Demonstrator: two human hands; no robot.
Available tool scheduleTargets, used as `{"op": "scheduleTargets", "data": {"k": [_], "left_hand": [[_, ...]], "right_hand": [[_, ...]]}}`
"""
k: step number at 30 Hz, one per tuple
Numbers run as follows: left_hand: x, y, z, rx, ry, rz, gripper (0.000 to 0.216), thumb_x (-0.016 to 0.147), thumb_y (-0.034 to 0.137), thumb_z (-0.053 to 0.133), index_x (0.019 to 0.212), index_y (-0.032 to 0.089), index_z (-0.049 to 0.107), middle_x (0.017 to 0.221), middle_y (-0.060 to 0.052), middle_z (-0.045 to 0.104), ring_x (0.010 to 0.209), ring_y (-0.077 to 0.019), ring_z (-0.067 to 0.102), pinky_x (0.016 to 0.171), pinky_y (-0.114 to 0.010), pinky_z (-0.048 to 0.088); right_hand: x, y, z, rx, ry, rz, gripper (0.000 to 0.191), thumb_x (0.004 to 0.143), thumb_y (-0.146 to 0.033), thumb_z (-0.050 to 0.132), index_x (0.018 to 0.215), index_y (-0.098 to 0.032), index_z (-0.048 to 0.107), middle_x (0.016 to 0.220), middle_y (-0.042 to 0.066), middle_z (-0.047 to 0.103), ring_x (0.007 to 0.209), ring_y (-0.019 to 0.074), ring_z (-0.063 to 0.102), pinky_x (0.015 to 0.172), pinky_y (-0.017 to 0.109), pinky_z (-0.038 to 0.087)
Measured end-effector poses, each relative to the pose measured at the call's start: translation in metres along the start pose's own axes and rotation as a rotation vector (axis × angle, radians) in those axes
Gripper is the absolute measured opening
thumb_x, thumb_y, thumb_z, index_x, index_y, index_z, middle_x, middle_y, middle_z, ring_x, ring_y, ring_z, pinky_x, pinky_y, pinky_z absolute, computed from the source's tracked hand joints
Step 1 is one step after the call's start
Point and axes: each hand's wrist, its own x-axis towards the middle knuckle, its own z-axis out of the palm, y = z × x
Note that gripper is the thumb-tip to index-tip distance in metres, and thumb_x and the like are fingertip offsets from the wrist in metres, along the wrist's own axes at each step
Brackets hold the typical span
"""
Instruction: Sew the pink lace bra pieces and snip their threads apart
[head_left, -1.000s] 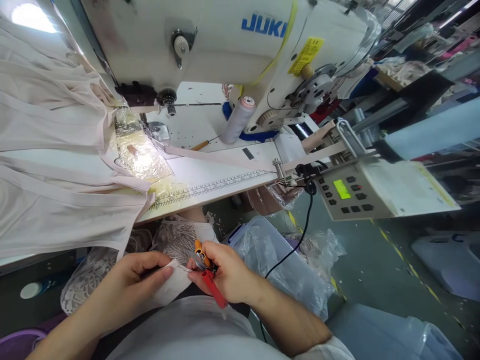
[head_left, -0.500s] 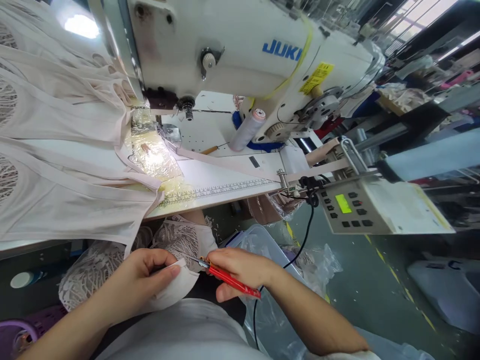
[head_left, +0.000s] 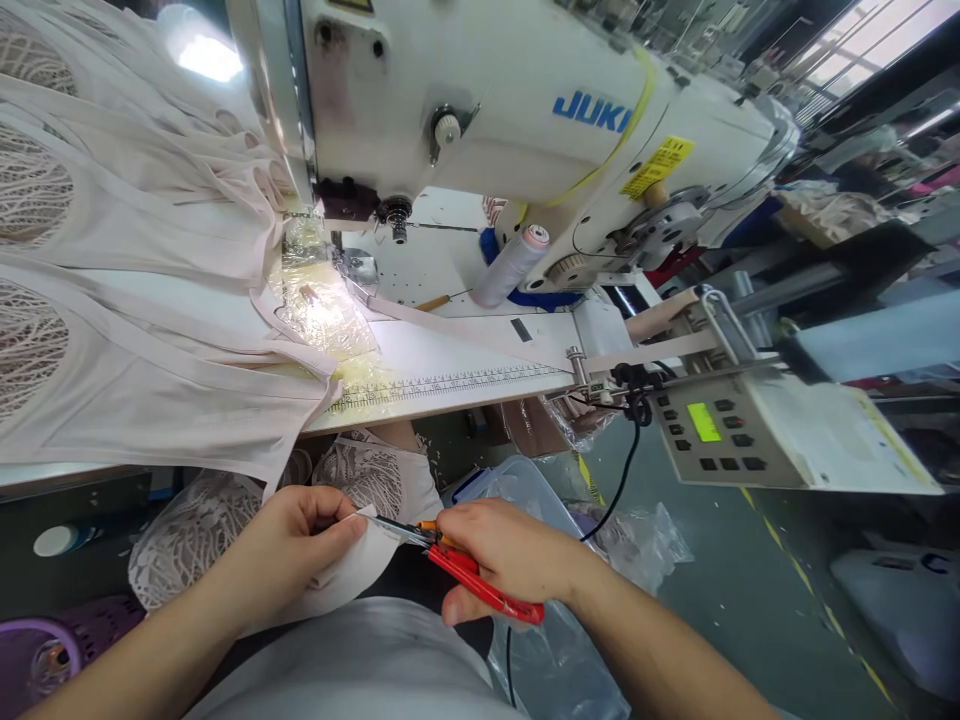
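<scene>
Just below the front edge of the sewing table, my left hand (head_left: 304,550) pinches the edge of a pale beige garment piece (head_left: 352,578) between thumb and fingers. My right hand (head_left: 502,560) is closed round a pair of scissors (head_left: 480,588) with red handles and an orange part near the pivot. The blades point left, their tips at the fabric edge beside my left fingertips. Whether the blades are cutting into the cloth cannot be told. Lacy garment parts (head_left: 367,470) hang or lie behind my hands, partly covered by them.
A white sewing machine (head_left: 487,110) stands on the table, with a thread cone (head_left: 517,262) beside it. Beige garments (head_left: 172,380) drape over the table's left side. A control box (head_left: 750,430) juts out at right. Below are a clear plastic bin (head_left: 517,480) and a purple basket (head_left: 105,625).
The scissors have come closer to the pinched fabric edge, with their blades reaching it, and their handles look wider apart. The whole view has shifted slightly, moving the machine rightward in the picture.
</scene>
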Motion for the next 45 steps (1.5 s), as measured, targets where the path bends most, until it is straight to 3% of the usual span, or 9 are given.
{"op": "scheduleTargets", "data": {"k": [10,13,16,20,23,27,33,39,45], "left_hand": [[0.0,0.002,-0.001,-0.036,-0.022,0.01,0.037,0.067,0.047,0.065,0.053,0.019,0.045,0.045,0.008,0.035,0.043,-0.0061,0.027,0.042,-0.02,0.021],[0.001,0.001,-0.001,-0.039,-0.032,0.013,0.035,0.067,0.048,0.066,0.056,0.018,0.051,0.047,0.008,0.037,0.044,-0.0066,0.028,0.043,-0.02,0.023],[0.0,-0.001,-0.003,-0.011,-0.03,0.038,0.035,0.07,0.048,0.066,0.059,0.016,0.056,0.051,0.006,0.042,0.047,-0.0076,0.032,0.045,-0.02,0.026],[-0.003,-0.006,-0.006,0.022,-0.009,0.086,0.035,0.076,0.05,0.063,0.066,0.016,0.062,0.055,0.004,0.047,0.051,-0.0086,0.037,0.048,-0.02,0.029],[-0.003,-0.009,-0.008,0.016,-0.006,0.093,0.034,0.076,0.05,0.065,0.071,0.017,0.063,0.056,0.004,0.046,0.051,-0.0083,0.037,0.048,-0.019,0.03],[0.0,-0.012,-0.009,0.018,-0.008,0.111,0.036,0.074,0.052,0.066,0.07,0.016,0.063,0.057,0.004,0.047,0.05,-0.0081,0.037,0.047,-0.019,0.031],[-0.004,-0.01,-0.01,0.014,0.071,0.116,0.032,0.07,0.049,0.069,0.072,0.017,0.065,0.06,0.002,0.053,0.051,-0.0091,0.039,0.046,-0.019,0.033],[-0.006,-0.008,-0.009,-0.02,0.126,0.157,0.031,0.066,0.047,0.072,0.065,0.017,0.062,0.055,0.004,0.049,0.049,-0.0082,0.037,0.044,-0.018,0.031],[-0.005,-0.005,-0.008,-0.011,0.182,0.159,0.027,0.061,0.042,0.074,0.064,0.018,0.062,0.059,0.002,0.056,0.055,-0.0113,0.046,0.051,-0.019,0.039]], "right_hand": [[0.003,0.0,0.007,0.081,0.072,0.061,0.045,0.074,-0.051,0.073,0.064,-0.019,0.043,0.06,-0.004,0.044,0.052,0.0092,0.036,0.048,0.021,0.025],[0.006,0.006,0.018,0.232,0.131,0.067,0.051,0.076,-0.06,0.065,0.06,-0.019,0.039,0.055,-0.006,0.04,0.049,0.0081,0.034,0.047,0.021,0.024],[0.007,0.01,0.024,0.337,0.272,0.039,0.062,0.073,-0.077,0.052,0.058,-0.021,0.032,0.053,-0.006,0.035,0.048,0.0083,0.03,0.047,0.022,0.023],[0.005,0.008,0.021,0.409,0.486,-0.131,0.066,0.072,-0.087,0.037,0.064,-0.021,0.034,0.06,-0.004,0.04,0.053,0.0103,0.035,0.05,0.024,0.027],[0.004,0.0,0.017,0.424,0.544,-0.245,0.066,0.071,-0.087,0.039,0.067,-0.021,0.037,0.066,-0.001,0.046,0.056,0.0117,0.039,0.052,0.025,0.031],[0.008,-0.015,0.018,0.447,0.612,-0.213,0.066,0.066,-0.086,0.049,0.066,-0.021,0.039,0.064,-0.002,0.044,0.056,0.0114,0.038,0.051,0.024,0.031],[0.019,-0.01,0.02,0.309,0.469,-0.205,0.071,0.051,-0.085,0.063,0.065,-0.022,0.033,0.063,-0.005,0.041,0.055,0.0105,0.035,0.05,0.023,0.028],[0.022,0.011,0.025,0.041,0.318,-0.105,0.064,0.056,-0.072,0.073,0.068,-0.021,0.037,0.067,-0.005,0.044,0.057,0.0103,0.038,0.052,0.023,0.028],[0.02,0.001,0.032,-0.006,0.25,-0.049,0.059,0.056,-0.061,0.081,0.07,-0.02,0.04,0.07,-0.004,0.047,0.059,0.0112,0.04,0.054,0.023,0.029]]}}
